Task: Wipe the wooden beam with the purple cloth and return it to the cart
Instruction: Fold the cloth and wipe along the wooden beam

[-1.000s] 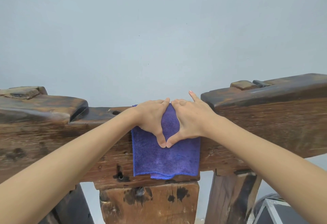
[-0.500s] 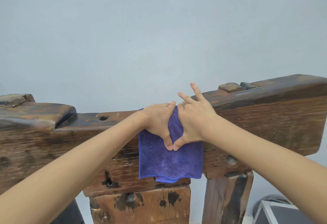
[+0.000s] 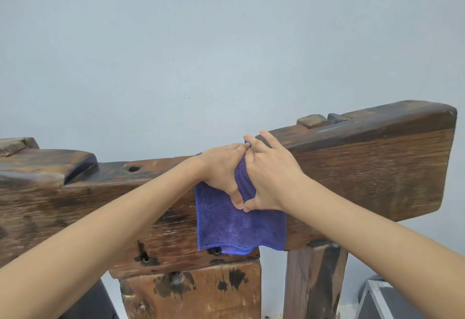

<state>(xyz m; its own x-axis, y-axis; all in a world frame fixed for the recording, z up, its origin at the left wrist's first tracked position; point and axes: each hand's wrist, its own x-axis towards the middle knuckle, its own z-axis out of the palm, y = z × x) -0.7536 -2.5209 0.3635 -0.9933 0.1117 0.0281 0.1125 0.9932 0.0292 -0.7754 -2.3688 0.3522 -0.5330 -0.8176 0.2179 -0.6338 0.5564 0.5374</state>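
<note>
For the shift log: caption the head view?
Both hands, left hand and right hand, press the purple cloth over the wooden beam.

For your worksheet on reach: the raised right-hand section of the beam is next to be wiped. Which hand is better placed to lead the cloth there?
Right hand: it already touches the raised step of the dark wooden beam, while the left hand sits farther away on the purple microfibre cloth.

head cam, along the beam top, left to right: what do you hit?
raised wooden block → round hole → left hand → right hand → small wooden peg → beam's right end
</note>
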